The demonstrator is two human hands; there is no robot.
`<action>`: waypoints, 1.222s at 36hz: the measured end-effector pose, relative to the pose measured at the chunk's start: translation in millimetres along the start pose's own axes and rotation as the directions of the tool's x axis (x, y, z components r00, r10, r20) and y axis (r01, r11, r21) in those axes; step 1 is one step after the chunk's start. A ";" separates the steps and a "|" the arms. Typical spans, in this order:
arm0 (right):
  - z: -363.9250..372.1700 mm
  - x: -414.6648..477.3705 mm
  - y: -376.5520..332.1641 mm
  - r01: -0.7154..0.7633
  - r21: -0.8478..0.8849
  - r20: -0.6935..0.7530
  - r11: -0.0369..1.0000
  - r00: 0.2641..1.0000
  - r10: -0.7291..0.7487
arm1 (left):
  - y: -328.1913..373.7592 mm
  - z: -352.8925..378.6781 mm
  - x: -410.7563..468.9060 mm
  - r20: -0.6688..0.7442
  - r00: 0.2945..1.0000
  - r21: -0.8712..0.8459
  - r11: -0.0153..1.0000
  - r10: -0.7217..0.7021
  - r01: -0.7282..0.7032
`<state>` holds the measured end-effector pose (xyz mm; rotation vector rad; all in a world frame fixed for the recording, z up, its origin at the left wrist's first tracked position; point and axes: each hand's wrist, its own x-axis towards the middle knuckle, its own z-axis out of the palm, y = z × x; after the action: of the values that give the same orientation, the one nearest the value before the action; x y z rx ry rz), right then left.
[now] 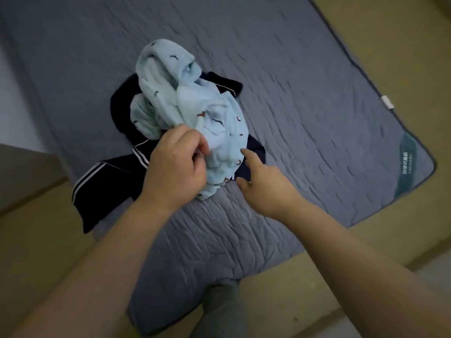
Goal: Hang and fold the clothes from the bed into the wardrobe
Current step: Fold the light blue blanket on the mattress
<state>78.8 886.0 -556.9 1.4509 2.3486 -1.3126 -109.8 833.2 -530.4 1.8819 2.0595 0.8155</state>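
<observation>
A crumpled light blue garment [185, 103] with small dark and brown prints lies in a heap on the grey quilted bed [305, 98]. Under it lies a dark navy garment [105, 184] with white stripes, spread toward the bed's left edge. My left hand [175, 164] pinches the near edge of the blue garment, its fingers curled into the cloth. My right hand [263, 181] hovers just right of the heap with its fingers loosely extended; the fingertips are close to the blue cloth and the navy fabric, holding nothing.
The grey quilt has a dark piped border, a white tag [387, 101] on its right edge and a green label patch [407, 169] at the right corner. Tan mattress or flooring [390, 32] surrounds it. My grey-trousered leg [219, 311] stands at the near edge.
</observation>
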 end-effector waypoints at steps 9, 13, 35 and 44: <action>-18.9 -41.7 -67.2 0.088 0.094 -0.167 0.992 0.983 -0.071 | 85.7 -83.6 -20.5 0.043 0.987 -0.242 0.960 0.156 -0.141; -36.6 -63.5 -92.6 0.090 -0.039 -0.253 0.995 0.963 -0.097 | 104.6 -113.7 -32.4 -0.007 0.983 -0.320 0.931 0.184 -0.176; -203.4 -163.5 -158.4 0.474 0.280 -0.497 0.835 0.816 -0.296 | 116.5 -104.4 -18.5 0.221 0.925 -0.358 0.857 -0.308 0.371; -306.1 -195.7 -125.4 0.484 0.054 -0.588 0.874 0.722 -0.364 | 213.3 -160.2 3.0 -0.014 0.967 -0.459 0.861 -0.254 0.219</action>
<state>194.6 941.8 -194.7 1.5857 3.1830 -1.3975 -15.0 801.3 -283.0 1.3356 1.8759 1.1904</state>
